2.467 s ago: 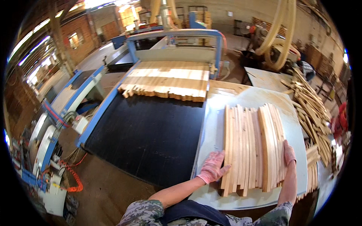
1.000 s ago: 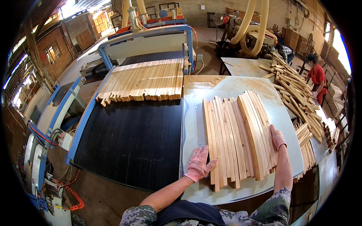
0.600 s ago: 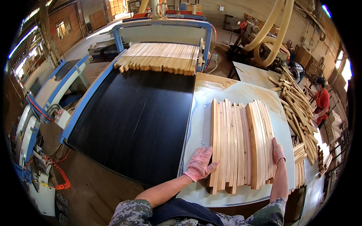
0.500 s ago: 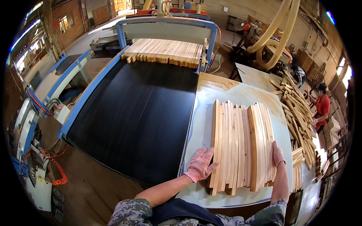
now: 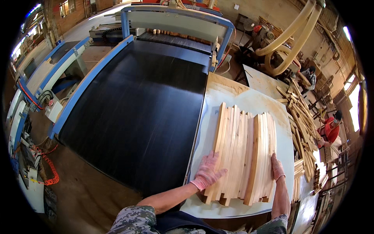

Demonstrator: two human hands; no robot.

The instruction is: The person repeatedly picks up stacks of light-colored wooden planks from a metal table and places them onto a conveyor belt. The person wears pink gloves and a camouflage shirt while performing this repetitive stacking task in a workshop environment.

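A row of pale wooden strips point(image 5: 241, 156) lies side by side on a light-topped table point(image 5: 233, 210), their near ends uneven. My left hand point(image 5: 209, 171), in a pink-and-white knit glove, rests against the row's left side with fingers stretched and thumb apart over the outer strips. Against the right side lies my right hand point(image 5: 277, 167), gloved the same way, its fingers extended along the outermost strip. The row sits between both palms. To its left runs a wide black conveyor belt point(image 5: 132, 113).
A blue-and-grey machine frame point(image 5: 175, 23) spans the belt's far end, with strip ends point(image 5: 179, 35) showing beneath. Loose wooden pieces point(image 5: 302, 128) are heaped at the right. A person in red point(image 5: 330, 130) works beyond them. Thick pale hoses point(image 5: 290, 39) hang at the back.
The wooden strips on the belt have travelled away, under the machine frame. The row on the table and both hands have shifted slightly left, and my view has tilted a little.
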